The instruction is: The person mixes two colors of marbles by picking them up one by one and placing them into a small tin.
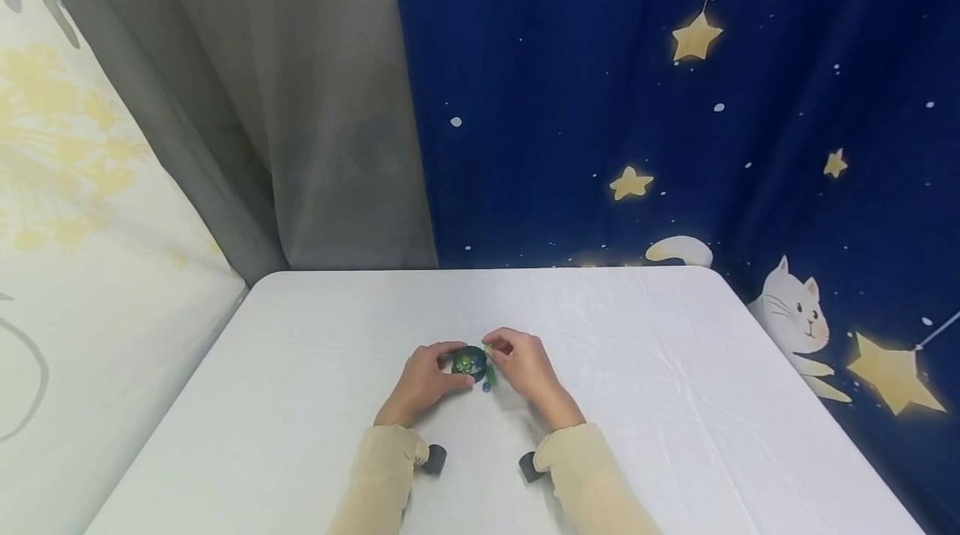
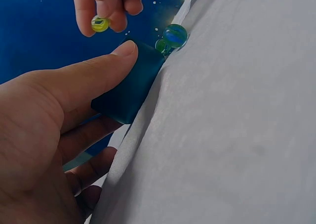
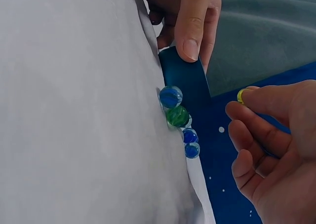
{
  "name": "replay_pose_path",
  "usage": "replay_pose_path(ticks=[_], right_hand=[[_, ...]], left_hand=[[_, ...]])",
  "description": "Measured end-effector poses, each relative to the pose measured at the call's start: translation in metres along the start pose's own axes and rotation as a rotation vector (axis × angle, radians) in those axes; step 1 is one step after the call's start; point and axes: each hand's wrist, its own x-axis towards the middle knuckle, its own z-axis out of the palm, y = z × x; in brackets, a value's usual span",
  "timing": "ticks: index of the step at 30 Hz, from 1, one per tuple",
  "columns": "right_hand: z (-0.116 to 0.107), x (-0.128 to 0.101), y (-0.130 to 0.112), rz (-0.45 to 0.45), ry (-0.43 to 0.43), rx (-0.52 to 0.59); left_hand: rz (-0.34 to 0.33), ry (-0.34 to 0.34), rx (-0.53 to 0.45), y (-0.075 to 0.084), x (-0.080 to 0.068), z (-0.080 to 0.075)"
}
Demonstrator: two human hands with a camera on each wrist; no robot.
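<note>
One cup (image 3: 183,78) on table (image 1: 660,377), head view: left hand (image 1: 422,382) grips it from 8 o'clock; right hand (image 1: 527,364) pinches yellow marble (image 2: 100,23) at cup's 2 o'clock; loose marbles (image 3: 177,116) at cup's 4 o'clock.

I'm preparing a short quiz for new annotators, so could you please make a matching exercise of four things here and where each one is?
Things:
1. Teal container
2. Yellow marble
3. Green marble outside the container
4. Star-print curtain

Places:
A. On the table, among blue marbles
B. In the grip of the right hand
C. Behind the table
D. In the grip of the left hand

Pairs: 1-D, 2-B, 3-A, 4-C
</note>
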Motion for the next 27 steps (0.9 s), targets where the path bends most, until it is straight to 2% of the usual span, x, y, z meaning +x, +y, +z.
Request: replay_pose_path(ticks=[14, 27], right_hand=[[0.0029, 0.0019, -0.0011, -0.075, 0.049, 0.053], [0.0034, 0.0034, -0.0046, -0.072, 0.043, 0.083]], left_hand=[[0.022, 0.010, 0.006, -0.0002, 0.0017, -0.0002], [0.016, 0.009, 0.002, -0.0016, 0.0039, 0.0007]])
